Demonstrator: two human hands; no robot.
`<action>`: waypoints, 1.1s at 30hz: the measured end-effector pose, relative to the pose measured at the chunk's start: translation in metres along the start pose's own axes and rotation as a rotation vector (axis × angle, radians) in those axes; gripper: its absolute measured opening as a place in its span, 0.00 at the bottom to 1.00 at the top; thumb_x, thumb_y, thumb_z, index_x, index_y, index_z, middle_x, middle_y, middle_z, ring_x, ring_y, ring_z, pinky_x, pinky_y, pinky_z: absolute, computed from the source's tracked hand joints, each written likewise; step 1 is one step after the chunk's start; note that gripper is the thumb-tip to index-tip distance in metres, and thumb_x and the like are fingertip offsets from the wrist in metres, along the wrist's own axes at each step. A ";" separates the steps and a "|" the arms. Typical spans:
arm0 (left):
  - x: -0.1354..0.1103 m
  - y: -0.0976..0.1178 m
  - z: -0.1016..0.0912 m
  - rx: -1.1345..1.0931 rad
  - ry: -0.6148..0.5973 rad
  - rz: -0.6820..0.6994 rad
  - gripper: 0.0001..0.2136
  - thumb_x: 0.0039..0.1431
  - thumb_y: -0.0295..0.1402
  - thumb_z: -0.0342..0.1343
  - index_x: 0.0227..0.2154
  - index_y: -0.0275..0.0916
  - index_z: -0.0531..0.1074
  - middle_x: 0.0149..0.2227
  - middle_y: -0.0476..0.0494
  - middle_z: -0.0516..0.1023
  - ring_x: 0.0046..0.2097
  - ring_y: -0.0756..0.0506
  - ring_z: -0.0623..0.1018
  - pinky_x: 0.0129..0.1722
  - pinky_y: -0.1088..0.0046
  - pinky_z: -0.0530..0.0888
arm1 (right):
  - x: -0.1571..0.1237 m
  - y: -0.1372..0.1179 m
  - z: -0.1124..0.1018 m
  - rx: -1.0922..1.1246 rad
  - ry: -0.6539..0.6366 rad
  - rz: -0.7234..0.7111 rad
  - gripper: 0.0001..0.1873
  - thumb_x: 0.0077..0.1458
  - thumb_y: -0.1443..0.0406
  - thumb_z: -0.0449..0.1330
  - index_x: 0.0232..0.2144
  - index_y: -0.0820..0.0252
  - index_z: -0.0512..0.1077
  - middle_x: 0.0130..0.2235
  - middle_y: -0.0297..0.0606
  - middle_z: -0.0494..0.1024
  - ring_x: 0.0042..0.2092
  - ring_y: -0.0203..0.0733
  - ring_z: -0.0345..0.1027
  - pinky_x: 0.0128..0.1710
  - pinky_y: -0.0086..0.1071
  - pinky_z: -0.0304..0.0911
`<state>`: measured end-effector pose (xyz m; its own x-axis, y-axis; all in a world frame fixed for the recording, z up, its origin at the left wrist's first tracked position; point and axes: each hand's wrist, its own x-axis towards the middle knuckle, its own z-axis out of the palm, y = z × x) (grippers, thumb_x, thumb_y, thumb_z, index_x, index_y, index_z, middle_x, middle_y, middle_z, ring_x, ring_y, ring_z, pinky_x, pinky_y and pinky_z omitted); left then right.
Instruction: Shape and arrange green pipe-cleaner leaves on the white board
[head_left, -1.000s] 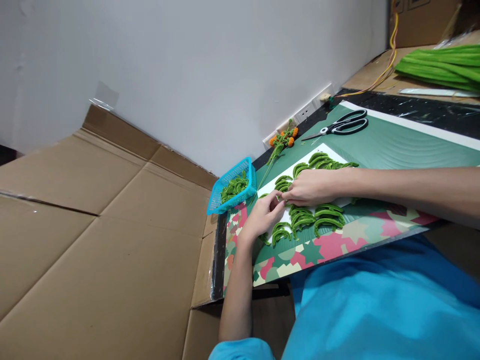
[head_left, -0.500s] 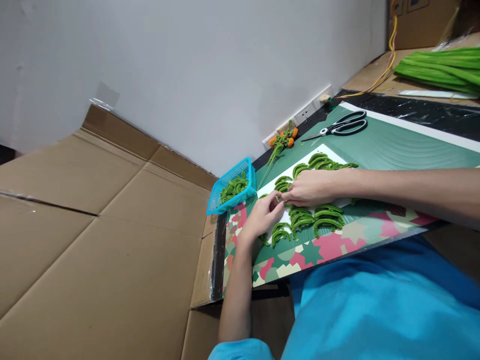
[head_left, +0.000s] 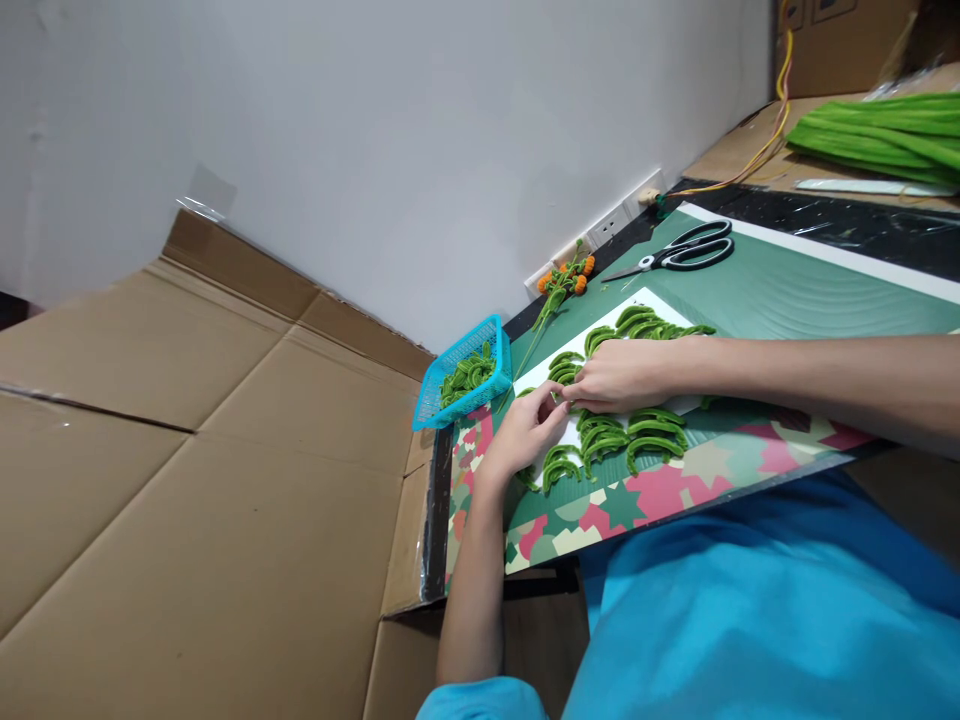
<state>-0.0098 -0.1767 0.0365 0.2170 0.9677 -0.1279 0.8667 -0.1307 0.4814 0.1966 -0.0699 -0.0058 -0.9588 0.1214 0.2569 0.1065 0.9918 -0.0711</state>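
Rows of curved green pipe-cleaner pieces [head_left: 656, 432] lie on a white sheet [head_left: 648, 297] and spill over its near edge onto the green mat [head_left: 795, 300]. My left hand [head_left: 529, 430] rests at the sheet's left part, thumb and forefinger brought together. Against those fingertips sits my right hand [head_left: 622, 375], palm down, its forefinger pointing left and the other fingers curled under. Both hands are closed where they meet, over the middle of the rows. Whatever is between the fingertips is too small or hidden to make out.
A blue basket [head_left: 463, 372] of green pieces stands at the mat's left corner. Behind the sheet lie an orange-and-green pipe-cleaner sprig [head_left: 562, 282] and black-handled scissors [head_left: 686, 250]. Long green stems [head_left: 877, 135] are bundled at the far right. A cardboard wall [head_left: 225, 480] borders the left.
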 end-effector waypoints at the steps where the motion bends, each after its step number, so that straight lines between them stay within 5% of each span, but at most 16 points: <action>1: 0.000 0.000 0.000 -0.001 -0.001 -0.002 0.08 0.71 0.37 0.52 0.42 0.39 0.72 0.30 0.52 0.70 0.32 0.49 0.68 0.33 0.73 0.63 | 0.000 0.000 0.000 0.000 -0.003 0.001 0.18 0.73 0.63 0.49 0.40 0.64 0.77 0.32 0.44 0.80 0.25 0.39 0.61 0.29 0.37 0.42; 33: 0.000 0.004 -0.002 -0.026 -0.016 -0.001 0.11 0.72 0.41 0.51 0.42 0.39 0.72 0.29 0.52 0.67 0.31 0.49 0.66 0.33 0.73 0.63 | -0.002 -0.004 -0.010 -0.021 -0.037 -0.003 0.17 0.73 0.64 0.50 0.47 0.67 0.77 0.33 0.46 0.81 0.27 0.40 0.66 0.29 0.36 0.42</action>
<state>-0.0076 -0.1766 0.0399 0.2234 0.9643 -0.1422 0.8549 -0.1238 0.5038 0.2006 -0.0739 0.0032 -0.9683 0.1171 0.2209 0.1087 0.9928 -0.0500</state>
